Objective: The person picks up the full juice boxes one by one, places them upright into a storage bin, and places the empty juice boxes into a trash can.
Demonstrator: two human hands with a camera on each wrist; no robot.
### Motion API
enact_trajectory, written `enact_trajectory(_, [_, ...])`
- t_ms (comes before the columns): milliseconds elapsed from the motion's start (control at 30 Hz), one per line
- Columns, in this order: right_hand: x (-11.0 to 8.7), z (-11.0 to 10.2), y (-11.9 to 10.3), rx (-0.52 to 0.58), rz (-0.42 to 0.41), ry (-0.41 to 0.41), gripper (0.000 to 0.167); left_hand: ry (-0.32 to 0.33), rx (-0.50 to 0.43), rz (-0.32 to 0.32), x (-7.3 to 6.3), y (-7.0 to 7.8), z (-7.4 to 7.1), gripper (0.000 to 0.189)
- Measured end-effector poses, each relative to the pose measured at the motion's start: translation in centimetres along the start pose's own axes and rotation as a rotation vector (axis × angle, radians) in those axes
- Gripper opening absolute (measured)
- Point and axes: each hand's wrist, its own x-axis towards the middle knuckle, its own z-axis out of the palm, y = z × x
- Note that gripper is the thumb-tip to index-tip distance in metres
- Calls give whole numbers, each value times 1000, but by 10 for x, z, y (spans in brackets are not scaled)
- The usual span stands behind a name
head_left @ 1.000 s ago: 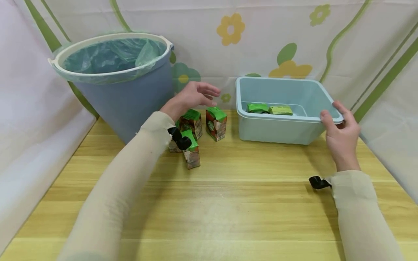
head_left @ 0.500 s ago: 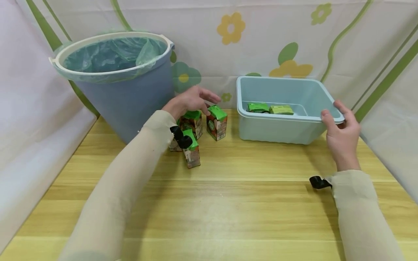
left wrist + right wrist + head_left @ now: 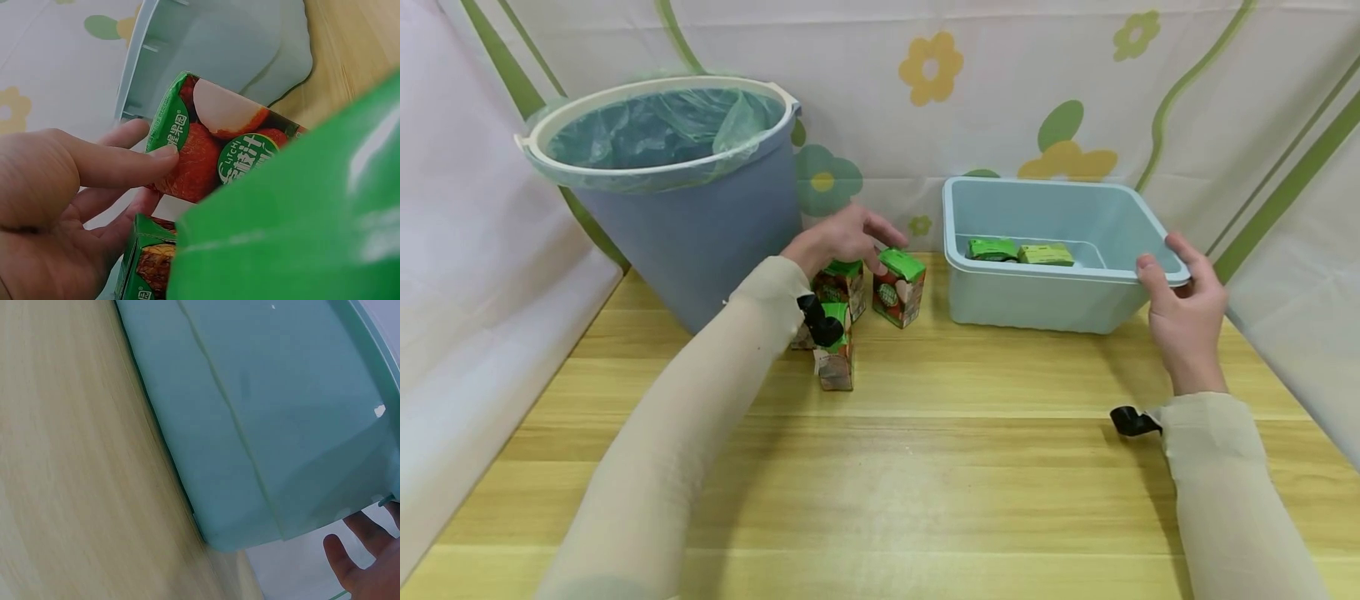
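Left hand (image 3: 846,236) pinching one juice carton (image 3: 898,292), thumb on its front, fingers behind. Carton at the worktop (image 3: 962,500), between the other cartons (image 3: 844,287) and a pale blue tub (image 3: 1037,300). Its round green badge (image 3: 247,156) reads "LITCHI" with Chinese characters, 枝汁 legible; green top band carries white characters ending 果园, then ®. Right hand (image 3: 1189,321) gripping the tub's right front corner, thumb over the rim. Two green packs (image 3: 992,249) lie inside, print too small to read. Blue bin (image 3: 700,233) left of the cartons, bag-lined.
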Motion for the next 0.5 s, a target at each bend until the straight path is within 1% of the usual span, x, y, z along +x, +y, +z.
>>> enact_trajectory(200, [0,-1,1,-25,-9,5,59,12,27,-10,1,0,2,52])
enact_trajectory(333, [1,0,1,-20,-9,4,59,15,49,-8,0,0,3,48])
enact_trajectory(500, [1,0,2,-23,-12,3,59,2,92,-12,-2,2,2,47])
